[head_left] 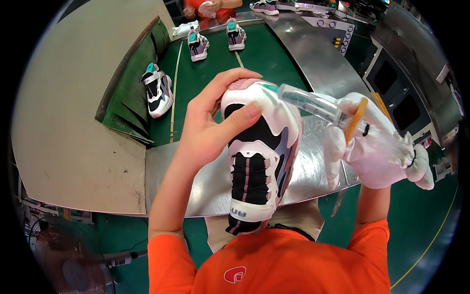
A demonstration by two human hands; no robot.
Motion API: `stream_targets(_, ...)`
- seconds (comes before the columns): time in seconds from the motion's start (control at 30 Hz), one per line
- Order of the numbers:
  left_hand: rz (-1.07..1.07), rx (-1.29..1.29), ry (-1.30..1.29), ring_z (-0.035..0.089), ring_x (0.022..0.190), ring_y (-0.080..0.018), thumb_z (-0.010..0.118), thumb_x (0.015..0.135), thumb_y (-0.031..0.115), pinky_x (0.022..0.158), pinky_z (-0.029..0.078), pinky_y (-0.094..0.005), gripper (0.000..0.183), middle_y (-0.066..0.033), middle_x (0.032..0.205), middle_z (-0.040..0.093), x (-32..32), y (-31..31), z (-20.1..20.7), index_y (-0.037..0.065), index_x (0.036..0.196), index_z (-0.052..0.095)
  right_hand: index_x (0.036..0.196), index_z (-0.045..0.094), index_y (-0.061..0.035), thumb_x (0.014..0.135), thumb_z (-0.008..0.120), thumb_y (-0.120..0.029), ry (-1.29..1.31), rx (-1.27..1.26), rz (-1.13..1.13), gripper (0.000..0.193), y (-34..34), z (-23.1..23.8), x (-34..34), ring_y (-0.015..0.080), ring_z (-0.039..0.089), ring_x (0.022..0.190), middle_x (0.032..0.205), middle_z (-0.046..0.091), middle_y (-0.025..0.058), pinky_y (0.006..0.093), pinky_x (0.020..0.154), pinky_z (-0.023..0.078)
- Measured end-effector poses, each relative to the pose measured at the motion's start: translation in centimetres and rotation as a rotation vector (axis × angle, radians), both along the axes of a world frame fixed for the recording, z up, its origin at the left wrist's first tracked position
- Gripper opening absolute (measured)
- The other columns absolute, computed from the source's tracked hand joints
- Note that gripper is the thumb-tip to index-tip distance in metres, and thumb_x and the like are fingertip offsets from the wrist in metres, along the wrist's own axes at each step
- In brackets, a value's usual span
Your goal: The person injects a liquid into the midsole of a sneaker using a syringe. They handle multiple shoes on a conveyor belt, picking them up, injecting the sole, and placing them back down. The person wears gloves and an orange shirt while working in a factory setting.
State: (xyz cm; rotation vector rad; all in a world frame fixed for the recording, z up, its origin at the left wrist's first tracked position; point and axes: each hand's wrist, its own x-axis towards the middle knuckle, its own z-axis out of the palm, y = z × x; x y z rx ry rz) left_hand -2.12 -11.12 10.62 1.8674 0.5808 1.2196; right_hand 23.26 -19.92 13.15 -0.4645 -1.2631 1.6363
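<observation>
My bare left hand (215,115) is closed round the toe end of a sneaker (286,115), its thumb pressed on the white upper and its fingers over the pink sole edge. The sneaker is white, black and blue-grey, with its toe pointing away and its strap end near me. In my white-gloved right hand (367,142) is a clear plastic syringe (308,103) with an amber plunger flange. Its green tip meets the sneaker's toe close to the sole edge. How much is in the barrel I cannot tell.
Several more sneakers (157,93) stand on the green conveyor belt (205,83) ahead. A metal ledge (196,191) runs below my hands. Another person's hand (210,6) shows at the far end. A fan (73,264) stands at lower left, a grey machine (396,78) at right.
</observation>
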Motion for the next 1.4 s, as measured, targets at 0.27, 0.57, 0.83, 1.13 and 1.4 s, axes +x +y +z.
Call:
stream_targets(0.27, -0.014, -0.018, -0.054, 0.059, 0.099, -0.012, 0.075, 0.084, 0.023, 0.087, 0.047, -0.0261, 0.044, -0.0045, 0.11, 0.062, -0.1, 0.3, -0.6, 0.004, 0.12, 0.059, 0.13, 0.036, 0.0115, 0.058, 0.077, -0.048, -0.168, -0.148, -0.239, 0.102, 0.2, 1.8, -1.7, 0.0321, 0.058, 0.053, 0.083, 0.053, 0.0226, 0.0365, 0.045, 0.051)
stream_targets(0.57, -0.036, -0.038, -0.118, 0.058, 0.105, -0.0159, 0.074, 0.085, 0.02, 0.093, 0.045, -0.0287, 0.049, -0.0094, 0.115, 0.063, -0.6, -0.3, -1.4, 0.0, 0.126, 0.054, 0.121, 0.044, 0.008, 0.066, 0.075, -0.049, -0.132, -0.072, -0.117, 0.085, 0.7, 0.3, -0.5, 0.0289, 0.058, 0.053, 0.081, 0.054, 0.022, 0.0352, 0.041, 0.048)
stream_targets(0.83, -0.006, -0.078, -0.097, 0.058, 0.106, -0.0144, 0.078, 0.082, 0.023, 0.094, 0.045, -0.0284, 0.051, -0.0057, 0.114, 0.061, -1.0, -0.7, -1.0, 0.002, 0.124, 0.056, 0.134, 0.039, 0.0097, 0.081, 0.061, -0.056, 0.188, 0.152, 0.098, 0.087, 2.6, -1.4, 0.7, 0.0336, 0.061, 0.064, 0.084, 0.056, 0.0238, 0.0401, 0.048, 0.054)
stream_targets(1.13, -0.008, -0.097, -0.088, 0.059, 0.102, -0.0138, 0.079, 0.081, 0.025, 0.09, 0.048, -0.0291, 0.05, -0.0055, 0.111, 0.063, -0.7, -0.8, -0.7, 0.005, 0.122, 0.059, 0.136, 0.041, 0.0031, 0.08, 0.064, -0.034, -0.249, 0.22, -0.487, 0.07, 2.2, 2.2, -4.1, 0.0282, 0.062, 0.091, 0.105, 0.057, 0.0163, 0.0354, 0.075, 0.053)
stream_targets(1.4, -0.072, -0.106, -0.028, 0.059, 0.108, -0.0168, 0.082, 0.075, 0.022, 0.094, 0.046, -0.0319, 0.061, -0.0088, 0.117, 0.063, -0.6, -1.2, 0.6, 0.003, 0.127, 0.056, 0.137, 0.042, -0.0068, 0.057, 0.09, -0.018, -0.642, 0.551, -0.695, 0.093, 6.8, 3.3, -8.1, 0.0173, 0.057, 0.108, 0.118, 0.056, 0.008, 0.0301, 0.093, 0.047)
